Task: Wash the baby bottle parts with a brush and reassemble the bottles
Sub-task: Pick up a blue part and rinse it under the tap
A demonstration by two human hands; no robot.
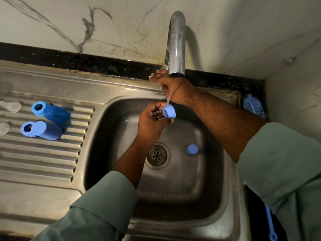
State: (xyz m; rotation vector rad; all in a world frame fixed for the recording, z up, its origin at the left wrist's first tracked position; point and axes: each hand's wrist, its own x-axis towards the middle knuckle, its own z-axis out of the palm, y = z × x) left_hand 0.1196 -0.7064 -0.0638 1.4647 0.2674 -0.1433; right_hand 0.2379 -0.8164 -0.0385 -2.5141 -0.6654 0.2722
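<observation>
My left hand point(151, 122) pinches a light blue screw ring point(169, 111) over the sink basin point(111, 136), right under a thin trickle from the tap spout point(176, 44). My right hand point(162, 80) reaches behind the spout to the tap's base, its visible fingers stretched out leftward and partly hidden by the spout. Two blue bottles point(52, 112) point(42, 130) lie on their sides on the ribbed drainboard point(38, 162). A blue cap point(192, 150) sits on the basin floor, to the right of the drain point(157, 155).
A blue bottle brush lies along the right counter, bristles point(252, 106) at the back and handle end point(272, 235) near me. Two clear nipples point(10, 106) point(3, 128) rest at the drainboard's far left. A marble wall rises close behind the tap.
</observation>
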